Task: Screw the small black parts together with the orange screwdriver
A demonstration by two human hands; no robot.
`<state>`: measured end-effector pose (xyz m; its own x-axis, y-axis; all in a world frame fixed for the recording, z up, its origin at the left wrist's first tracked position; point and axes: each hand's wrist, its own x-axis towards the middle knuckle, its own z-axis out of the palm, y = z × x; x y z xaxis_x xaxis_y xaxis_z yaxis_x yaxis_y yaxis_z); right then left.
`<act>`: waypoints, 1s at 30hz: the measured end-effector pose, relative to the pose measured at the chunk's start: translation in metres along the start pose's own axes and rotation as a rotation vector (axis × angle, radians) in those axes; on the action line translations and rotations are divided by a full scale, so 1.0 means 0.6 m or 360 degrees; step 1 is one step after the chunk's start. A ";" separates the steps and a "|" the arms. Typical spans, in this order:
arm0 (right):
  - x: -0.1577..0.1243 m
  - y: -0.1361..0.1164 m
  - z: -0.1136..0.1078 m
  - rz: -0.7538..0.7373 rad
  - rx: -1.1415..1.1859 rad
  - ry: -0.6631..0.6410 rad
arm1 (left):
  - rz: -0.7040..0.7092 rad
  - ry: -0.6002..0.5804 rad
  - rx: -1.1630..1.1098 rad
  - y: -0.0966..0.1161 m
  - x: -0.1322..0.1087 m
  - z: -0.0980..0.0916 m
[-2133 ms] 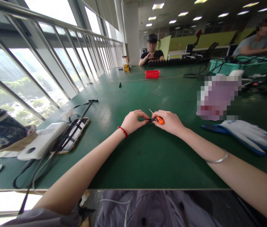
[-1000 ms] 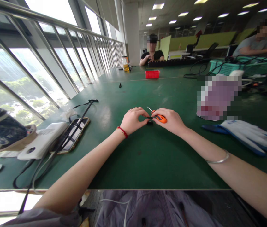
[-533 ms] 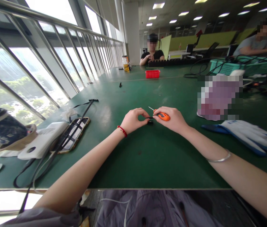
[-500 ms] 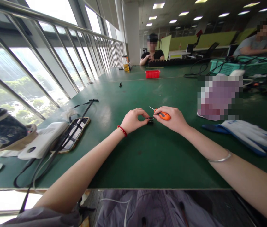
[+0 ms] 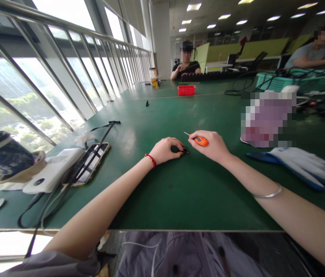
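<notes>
while left hand point(image 5: 165, 150) pinches black part point(image 5: 183, 151), right hand point(image 5: 211, 145) grips screwdriver point(image 5: 199, 141).

Bare forearms enter from 7 and 5 o'clock and converge ahead. The left hand point(image 5: 165, 151), palm down, curls thumb and fingers into a pinching grip. The right hand point(image 5: 213, 147), at its 3 o'clock, holds a closed grip, knuckles up.

A single camera is sitting on the person's head, facing forward and down along the green bench point(image 5: 179, 192). It is viewing the left hand point(image 5: 165, 150) and right hand point(image 5: 213, 146) from close by, near mid-frame, while the windows point(image 5: 35, 88) are running down the left side.
</notes>
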<state>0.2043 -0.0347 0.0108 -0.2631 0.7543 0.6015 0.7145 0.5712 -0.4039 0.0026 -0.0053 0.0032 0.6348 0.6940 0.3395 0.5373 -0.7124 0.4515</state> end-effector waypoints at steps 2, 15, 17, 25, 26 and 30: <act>0.000 0.000 0.000 0.0013 -0.0001 -0.0012 | 0.0002 0.0004 0.0033 0.000 0.000 0.000; -0.001 0.004 0.003 0.0037 -0.0022 -0.0038 | 0.0002 0.0017 0.0112 0.003 -0.001 0.000; 0.000 0.005 0.003 0.0046 -0.0035 -0.0069 | 0.0015 0.0049 0.0136 0.002 -0.001 -0.001; -0.001 0.011 0.008 0.0027 -0.0080 -0.0253 | 0.0053 0.0344 0.0133 0.004 0.000 -0.005; -0.001 0.010 0.008 0.0021 -0.0083 -0.0271 | 0.0060 0.0349 0.0126 0.005 0.000 -0.005; -0.002 0.007 0.007 0.0007 -0.0091 -0.0296 | 0.0080 0.0363 0.0102 0.008 0.000 -0.004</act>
<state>0.2047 -0.0316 0.0055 -0.3712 0.8067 0.4597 0.7503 0.5523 -0.3633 0.0036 -0.0083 0.0074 0.5234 0.6581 0.5412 0.5471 -0.7465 0.3786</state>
